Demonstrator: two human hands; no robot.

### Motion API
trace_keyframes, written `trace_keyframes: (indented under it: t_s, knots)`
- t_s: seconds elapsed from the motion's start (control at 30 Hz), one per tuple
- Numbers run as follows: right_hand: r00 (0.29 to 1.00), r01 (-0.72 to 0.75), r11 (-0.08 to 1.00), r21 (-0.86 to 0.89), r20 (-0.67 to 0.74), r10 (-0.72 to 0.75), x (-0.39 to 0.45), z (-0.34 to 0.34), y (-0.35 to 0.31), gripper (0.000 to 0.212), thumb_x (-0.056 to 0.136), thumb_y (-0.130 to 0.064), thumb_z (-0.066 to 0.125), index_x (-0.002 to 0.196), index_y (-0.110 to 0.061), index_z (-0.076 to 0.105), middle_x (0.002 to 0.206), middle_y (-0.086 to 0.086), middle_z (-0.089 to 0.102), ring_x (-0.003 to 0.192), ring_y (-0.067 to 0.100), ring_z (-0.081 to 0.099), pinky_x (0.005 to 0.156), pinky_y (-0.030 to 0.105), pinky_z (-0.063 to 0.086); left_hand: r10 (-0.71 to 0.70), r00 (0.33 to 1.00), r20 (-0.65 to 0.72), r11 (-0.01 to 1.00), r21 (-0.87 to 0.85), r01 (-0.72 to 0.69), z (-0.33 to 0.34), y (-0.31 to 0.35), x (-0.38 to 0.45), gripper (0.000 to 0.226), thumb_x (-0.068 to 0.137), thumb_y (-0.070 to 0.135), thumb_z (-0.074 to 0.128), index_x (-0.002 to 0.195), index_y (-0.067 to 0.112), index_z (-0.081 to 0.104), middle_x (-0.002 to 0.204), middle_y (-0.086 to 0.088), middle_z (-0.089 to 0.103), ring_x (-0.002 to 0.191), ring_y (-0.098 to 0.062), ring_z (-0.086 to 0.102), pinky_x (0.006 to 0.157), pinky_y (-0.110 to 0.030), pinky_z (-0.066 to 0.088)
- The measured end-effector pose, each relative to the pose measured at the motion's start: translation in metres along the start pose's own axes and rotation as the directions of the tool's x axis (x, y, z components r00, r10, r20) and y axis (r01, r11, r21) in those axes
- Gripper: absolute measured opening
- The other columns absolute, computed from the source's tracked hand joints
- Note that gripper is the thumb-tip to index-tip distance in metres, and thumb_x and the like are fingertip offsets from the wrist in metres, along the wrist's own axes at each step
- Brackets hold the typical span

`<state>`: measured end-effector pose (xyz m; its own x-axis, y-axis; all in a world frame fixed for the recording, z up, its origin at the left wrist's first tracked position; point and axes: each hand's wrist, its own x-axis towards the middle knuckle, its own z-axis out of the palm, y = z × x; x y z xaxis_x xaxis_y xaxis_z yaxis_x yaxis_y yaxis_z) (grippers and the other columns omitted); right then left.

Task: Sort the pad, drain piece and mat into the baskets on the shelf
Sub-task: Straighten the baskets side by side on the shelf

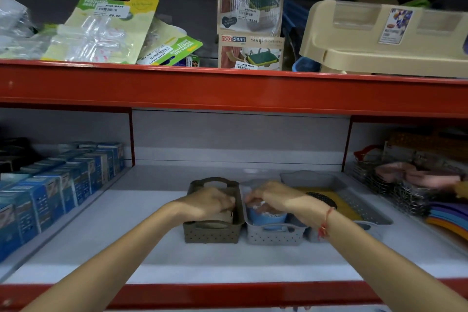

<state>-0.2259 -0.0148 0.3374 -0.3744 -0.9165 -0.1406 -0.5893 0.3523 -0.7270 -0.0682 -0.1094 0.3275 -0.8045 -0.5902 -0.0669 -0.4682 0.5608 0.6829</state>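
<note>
Three baskets stand side by side on the lower shelf. In the brown basket [211,234] lies a beige pad [220,218], and my left hand [210,201] rests on it with fingers curled over its top. The middle grey basket [274,235] holds a blue drain piece [266,216]; my right hand [272,196] is closed over its top. The long grey basket [364,206] on the right contains a yellow mat [347,206] and a black perforated piece [321,197]. Whether either hand truly grips is partly hidden.
Blue boxes [55,185] fill the left bay. Wire baskets [395,185] and coloured flat items [448,218] crowd the right bay. The red shelf beam [228,88] hangs overhead, with packets and a beige rack [385,40] on the upper shelf.
</note>
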Motion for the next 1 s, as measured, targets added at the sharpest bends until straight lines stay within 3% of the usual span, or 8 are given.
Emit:
trace_keyframes:
  t_s: [0.07, 0.17, 0.23, 0.33, 0.6, 0.8, 0.93, 1.0]
  knots:
    - [0.999, -0.029, 0.987, -0.161, 0.025, 0.033, -0.015, -0.003, 0.012, 0.024, 0.096, -0.029, 0.05, 0.093, -0.011, 0.067, 0.097, 0.002, 0.069, 0.069, 0.006, 0.058, 0.055, 0.009, 0.046, -0.001, 0.998, 0.062, 0.985, 0.171, -0.01, 0.009, -0.001, -0.006, 0.039, 0.098, 0.035, 0.041, 0.086, 0.007, 0.064, 0.081, -0.003, 0.06, 0.076, -0.017, 0.055, 0.073, -0.027, 0.041]
    - [0.998, 0.042, 0.925, -0.378, 0.068, -0.017, -0.031, 0.001, 0.029, 0.04, 0.094, -0.039, 0.048, 0.109, -0.006, 0.064, 0.111, 0.013, 0.066, 0.098, 0.024, 0.062, 0.09, 0.033, 0.048, 0.021, 0.999, 0.05, 0.962, 0.271, -0.034, 0.021, 0.003, -0.013, 0.028, 0.097, 0.023, 0.043, 0.078, 0.013, 0.061, 0.077, 0.0, 0.057, 0.068, -0.011, 0.048, 0.064, -0.024, 0.038]
    - [0.991, 0.13, 0.896, -0.425, 0.096, -0.098, -0.04, 0.002, 0.036, 0.035, 0.096, -0.037, 0.046, 0.114, -0.014, 0.065, 0.115, 0.007, 0.066, 0.105, 0.022, 0.059, 0.095, 0.036, 0.046, 0.053, 0.998, 0.04, 0.953, 0.295, -0.063, 0.025, 0.006, -0.018, 0.025, 0.096, 0.019, 0.045, 0.096, 0.011, 0.069, 0.098, -0.002, 0.067, 0.085, -0.013, 0.057, 0.075, -0.024, 0.043]
    - [0.974, 0.222, 0.858, -0.463, 0.148, -0.172, -0.053, 0.001, 0.039, 0.03, 0.097, -0.033, 0.048, 0.12, -0.022, 0.065, 0.126, -0.003, 0.064, 0.114, 0.014, 0.057, 0.1, 0.029, 0.044, 0.09, 0.994, 0.067, 0.932, 0.347, -0.107, 0.03, 0.009, -0.031, 0.03, 0.096, 0.014, 0.046, 0.12, 0.013, 0.064, 0.124, 0.003, 0.063, 0.113, -0.012, 0.055, 0.096, -0.023, 0.043]
    - [0.943, 0.326, 0.831, -0.451, 0.217, -0.252, -0.086, 0.001, 0.051, 0.029, 0.094, -0.037, 0.053, 0.121, -0.031, 0.064, 0.124, -0.012, 0.065, 0.114, 0.006, 0.057, 0.101, 0.026, 0.045, 0.145, 0.983, 0.114, 0.934, 0.313, -0.174, 0.044, 0.012, -0.062, 0.029, 0.096, 0.013, 0.05, 0.122, 0.016, 0.063, 0.121, 0.005, 0.066, 0.111, -0.005, 0.059, 0.098, -0.021, 0.045]
    - [0.937, 0.347, 0.829, -0.439, 0.207, -0.282, -0.098, 0.003, 0.056, 0.03, 0.094, -0.043, 0.051, 0.121, -0.035, 0.063, 0.124, -0.014, 0.065, 0.113, 0.005, 0.057, 0.092, 0.02, 0.043, 0.125, 0.985, 0.122, 0.931, 0.329, -0.159, 0.048, 0.013, -0.072, 0.03, 0.095, 0.014, 0.051, 0.122, 0.018, 0.063, 0.122, 0.007, 0.065, 0.112, -0.005, 0.058, 0.101, -0.029, 0.045]
    - [0.943, 0.325, 0.854, -0.405, 0.209, -0.26, -0.104, 0.004, 0.054, 0.031, 0.095, -0.041, 0.051, 0.118, -0.028, 0.067, 0.12, -0.009, 0.068, 0.11, 0.008, 0.059, 0.087, 0.019, 0.044, 0.09, 0.988, 0.124, 0.932, 0.339, -0.128, 0.047, 0.013, -0.073, 0.029, 0.095, 0.015, 0.051, 0.122, 0.018, 0.063, 0.123, 0.006, 0.065, 0.112, -0.006, 0.058, 0.101, -0.027, 0.045]
    - [0.953, 0.302, 0.892, -0.336, 0.1, -0.286, -0.103, -0.001, 0.054, 0.034, 0.094, -0.042, 0.052, 0.104, -0.016, 0.073, 0.106, -0.004, 0.073, 0.1, 0.013, 0.065, 0.088, 0.028, 0.051, 0.095, 0.991, 0.093, 0.927, 0.354, -0.122, 0.05, 0.016, -0.074, 0.028, 0.096, 0.019, 0.05, 0.12, 0.018, 0.064, 0.12, 0.007, 0.066, 0.11, -0.007, 0.058, 0.099, -0.026, 0.045]
